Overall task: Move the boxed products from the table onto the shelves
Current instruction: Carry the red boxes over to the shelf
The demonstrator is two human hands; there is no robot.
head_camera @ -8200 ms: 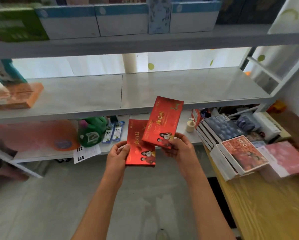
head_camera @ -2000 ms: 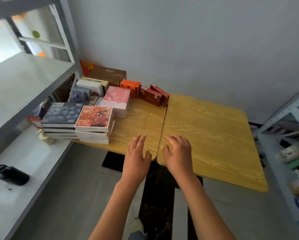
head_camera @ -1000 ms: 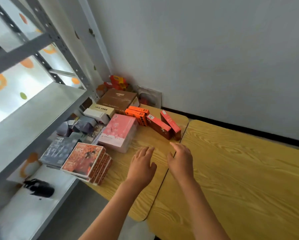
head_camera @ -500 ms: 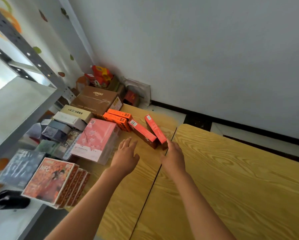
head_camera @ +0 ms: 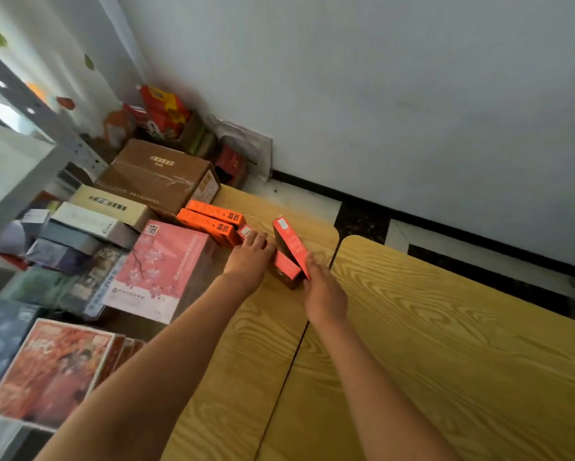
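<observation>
Before us stands a pale grey wall (head_camera: 412,94) with a black skirting strip (head_camera: 445,224) along its foot. Below it we see floor tiles (head_camera: 312,197), light with dark bands between. In the corner we find a red and yellow bag (head_camera: 164,109) standing among other packets, and beside it a clear plastic wrapper (head_camera: 243,144) leaning on the wall. To our left hangs a white curtain (head_camera: 30,71) dotted with green, red and orange leaf shapes.
</observation>
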